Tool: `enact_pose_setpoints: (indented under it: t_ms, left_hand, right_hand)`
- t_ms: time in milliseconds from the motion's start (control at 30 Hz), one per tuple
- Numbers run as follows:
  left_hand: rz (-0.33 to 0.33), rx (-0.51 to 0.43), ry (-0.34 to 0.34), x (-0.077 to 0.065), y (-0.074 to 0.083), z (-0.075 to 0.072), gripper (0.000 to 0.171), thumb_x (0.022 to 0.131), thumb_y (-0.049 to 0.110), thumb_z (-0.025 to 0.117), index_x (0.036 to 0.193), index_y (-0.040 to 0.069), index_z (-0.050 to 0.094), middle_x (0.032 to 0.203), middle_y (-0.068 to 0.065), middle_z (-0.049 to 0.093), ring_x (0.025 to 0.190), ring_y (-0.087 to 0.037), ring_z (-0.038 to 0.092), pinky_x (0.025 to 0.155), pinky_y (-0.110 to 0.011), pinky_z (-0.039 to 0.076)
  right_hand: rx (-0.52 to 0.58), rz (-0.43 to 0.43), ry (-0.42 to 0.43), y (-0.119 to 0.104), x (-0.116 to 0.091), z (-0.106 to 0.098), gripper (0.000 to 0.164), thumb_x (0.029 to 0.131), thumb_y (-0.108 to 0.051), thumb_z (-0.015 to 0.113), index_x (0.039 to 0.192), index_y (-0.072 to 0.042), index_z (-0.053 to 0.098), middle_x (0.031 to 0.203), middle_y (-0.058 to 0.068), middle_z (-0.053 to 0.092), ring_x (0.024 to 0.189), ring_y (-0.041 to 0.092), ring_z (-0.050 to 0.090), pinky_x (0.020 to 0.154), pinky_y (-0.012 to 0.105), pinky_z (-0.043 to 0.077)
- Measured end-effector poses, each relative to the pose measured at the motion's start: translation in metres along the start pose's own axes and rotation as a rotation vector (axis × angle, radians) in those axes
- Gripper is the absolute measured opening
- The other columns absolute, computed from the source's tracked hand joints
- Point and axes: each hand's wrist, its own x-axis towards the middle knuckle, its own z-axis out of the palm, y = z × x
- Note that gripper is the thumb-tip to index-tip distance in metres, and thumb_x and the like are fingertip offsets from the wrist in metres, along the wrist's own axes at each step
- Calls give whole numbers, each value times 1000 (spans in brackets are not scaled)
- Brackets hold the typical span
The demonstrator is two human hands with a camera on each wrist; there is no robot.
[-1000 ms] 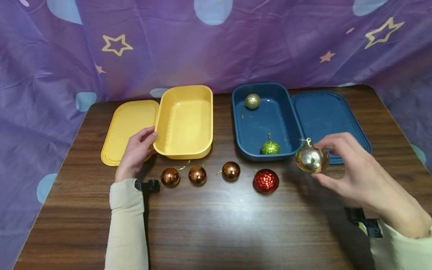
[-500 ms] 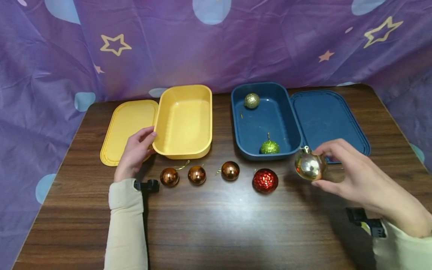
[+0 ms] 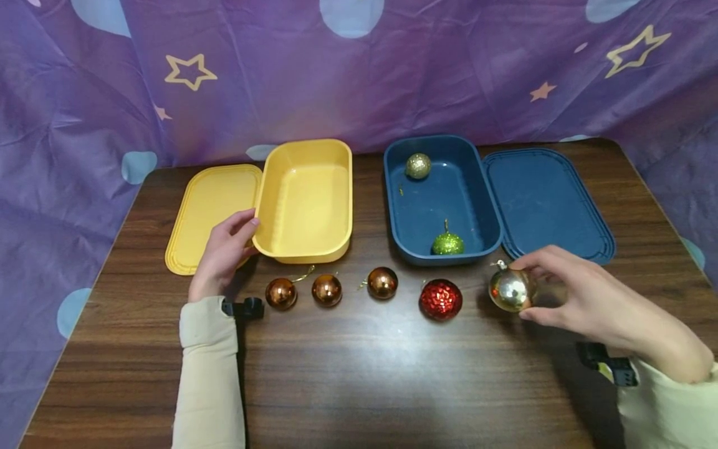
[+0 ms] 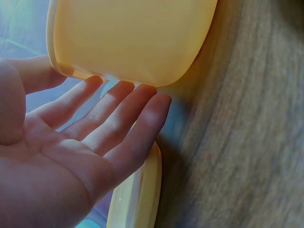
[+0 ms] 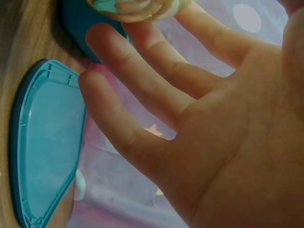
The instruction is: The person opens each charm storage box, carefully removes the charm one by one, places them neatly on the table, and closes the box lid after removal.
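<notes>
My right hand [image 3: 594, 296] pinches a shiny gold Christmas bauble [image 3: 509, 290] between thumb and fingers, low over the table to the right of a red bauble [image 3: 440, 300]. In the right wrist view, only the lower edge of the gold bauble [image 5: 147, 13] shows at the top, and the other fingers are spread. With nearly straight fingers, my left hand [image 3: 221, 255] touches the left side of the yellow box [image 3: 346, 212]. The left wrist view has its fingertips against the outer wall of the yellow box [image 4: 128, 42].
Several copper baubles, such as one copper bauble [image 3: 382, 284], lie left of the red one. The blue box [image 3: 443, 196] holds a gold glitter bauble [image 3: 418, 166] and a green glitter bauble [image 3: 448, 244]. A yellow lid [image 3: 210, 212] and a blue lid [image 3: 552, 199] lie on the outer sides.
My right hand has lowered the gold bauble from beside the blue box's near right corner toward the table, beside the red bauble. The left hand has stayed at the yellow box.
</notes>
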Motion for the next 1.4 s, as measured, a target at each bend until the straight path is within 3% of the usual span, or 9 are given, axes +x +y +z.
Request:
enact_pose_setpoints:
  t_ms: [133,533,767,1200,1400]
  left_hand:
    - [-3,14,-2,0,1,0,52,101,29,49,145,4,40,129,-8,50,101,-7,55,77,-17,54]
    - [-6,0,-5,1,0,0,52,101,28,49,146,4,39,125,-4,50,101,-7,54,77,-17,54]
    - [-8,5,-4,0,0,0,52,101,28,49,146,5,39,132,-9,48,102,-7,54,77,-17,54]
    - [-14,20,-1,-1,1,0,52,101,29,48,146,6,39,135,-10,47,103,-7,54,78,-16,53]
    - [-15,9,-1,0,1,0,52,101,28,48,146,5,39,136,-12,47,104,-7,54,79,-16,53]
  right_hand:
    - [-7,48,-37,3,1,3,63,58,-19,93,113,-23,61,103,-10,62,90,-6,54,70,24,52]
    - [32,93,-96,7,2,9,61,61,-21,91,114,-19,62,98,-9,61,85,-7,52,66,23,49]
    - [39,101,-144,7,3,12,59,63,-23,90,115,-18,62,97,-8,61,85,-5,52,68,23,48]
    - [51,179,-260,4,9,18,60,65,-26,89,118,-17,62,102,-1,62,91,13,57,72,28,47]
    - [58,175,-270,3,10,19,59,65,-25,88,117,-16,62,103,-1,62,91,14,57,73,29,48]
